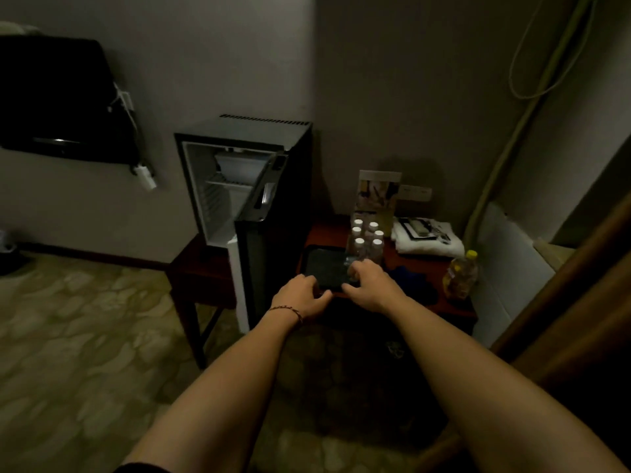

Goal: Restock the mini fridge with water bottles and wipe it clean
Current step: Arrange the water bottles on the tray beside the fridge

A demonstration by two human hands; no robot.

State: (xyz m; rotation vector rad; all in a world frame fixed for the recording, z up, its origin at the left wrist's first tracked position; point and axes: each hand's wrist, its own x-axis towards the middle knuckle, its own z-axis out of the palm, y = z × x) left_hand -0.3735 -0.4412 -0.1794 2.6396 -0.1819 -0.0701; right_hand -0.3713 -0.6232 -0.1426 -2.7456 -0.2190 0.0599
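The mini fridge [246, 186] sits on a low dark-red table [201, 268] with its door [269, 233] swung open. Just to its right, six capped water bottles [367, 238] are clustered beside a dark tray [324, 264]. The left hand [300, 297] and right hand [370, 283] are both at the tray's near edge with fingers curled; too dim to tell if they're actually gripping it. There's a folded white towel [426, 238] and a yellow bottle [461, 274] further right.

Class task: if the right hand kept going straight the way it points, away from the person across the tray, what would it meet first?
Probably the water bottles just beyond the right hand; depth is unclear.
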